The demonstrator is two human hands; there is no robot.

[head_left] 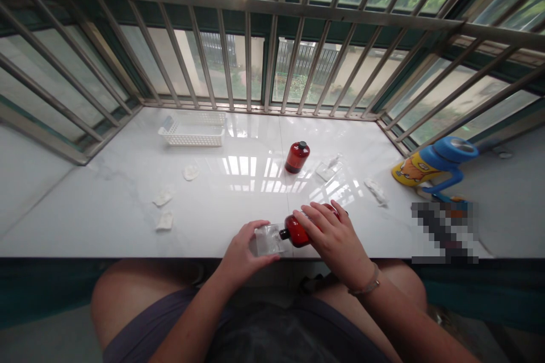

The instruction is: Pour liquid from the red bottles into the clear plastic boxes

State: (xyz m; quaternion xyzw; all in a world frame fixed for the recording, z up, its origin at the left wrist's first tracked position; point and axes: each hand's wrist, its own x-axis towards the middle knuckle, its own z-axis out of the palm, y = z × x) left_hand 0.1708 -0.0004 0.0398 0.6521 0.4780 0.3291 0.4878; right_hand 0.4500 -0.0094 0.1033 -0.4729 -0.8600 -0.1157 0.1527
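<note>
Left hand: the left hand (pixel 238 252) is curled about the clear container (pixel 268 240), thumb on the near side and fingers on the far side, closed on it.
Right hand: the right hand (pixel 330 238) is clamped over the red bottle (pixel 298 231), palm down, fingers spread across its body; a thin bracelet (pixel 365 288) circles the wrist.
Red bottle: lies tipped sideways under the right grip, its black neck (pixel 284 234) pointing left, at the container's right end; whether they touch, I cannot tell.
Clear container: between the two hands, just left of the bottle's neck, by the near edge of the white countertop (pixel 238 204).
Standing bottle: a second red bottle (pixel 297 157) is upright, black-capped, beyond the right grip.
Clear piece: a small transparent item (pixel 327 169) lies beyond the right hand, right of the standing bottle.
White scraps: one crumpled scrap (pixel 376 191) is right of the right hand; three pale pieces (pixel 164 221) lie left of the left grip.
Basket: the white basket (pixel 193 137) sits beyond and left of the left hand.
Flask: the blue-and-yellow flask (pixel 415 164) is far right of the grips, leaning outward in view.
</note>
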